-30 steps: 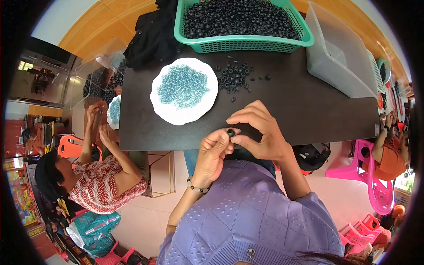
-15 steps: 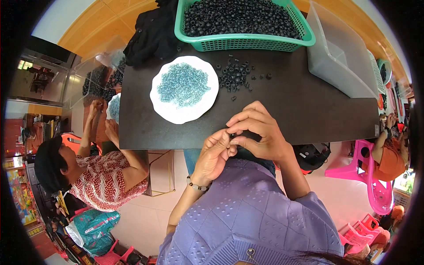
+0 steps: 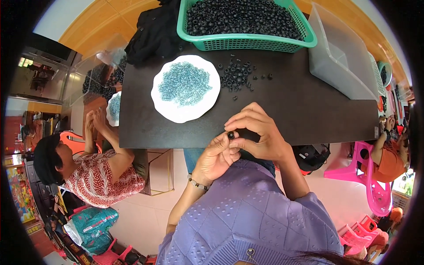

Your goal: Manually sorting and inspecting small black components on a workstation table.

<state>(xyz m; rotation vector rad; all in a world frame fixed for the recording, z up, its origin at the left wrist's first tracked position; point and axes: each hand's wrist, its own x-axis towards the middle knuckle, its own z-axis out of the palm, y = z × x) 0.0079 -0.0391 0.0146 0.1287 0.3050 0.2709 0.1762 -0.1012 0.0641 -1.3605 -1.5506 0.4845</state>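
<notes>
Between my two hands, just past the table's near edge, is a small black ring-shaped piece (image 3: 231, 135) with a hole. My left hand (image 3: 217, 154) grips it between thumb and fingers, a beaded bracelet on the wrist. The fingertips of my right hand (image 3: 258, 132) pinch toward the same piece from the right; whether anything tiny is in them is too small to tell. A scalloped white plate (image 3: 185, 115) with pale blue translucent beads (image 3: 184, 84) lies ahead to the left. Beside it is a loose pile of black ring-shaped pieces (image 3: 236, 75).
A green basket (image 3: 247, 44) full of black pieces stands at the far edge of the dark table (image 3: 287, 110). A clear plastic bin (image 3: 342, 66) is at the right, black cloth (image 3: 150, 35) at the left. Another person (image 3: 101, 172) sits at left; a pink chair (image 3: 362, 176) is right.
The black piece has turned, so its hole now faces up between my fingertips. My left fingers have shifted slightly. The person at left has drawn their hands together beside the other plate.
</notes>
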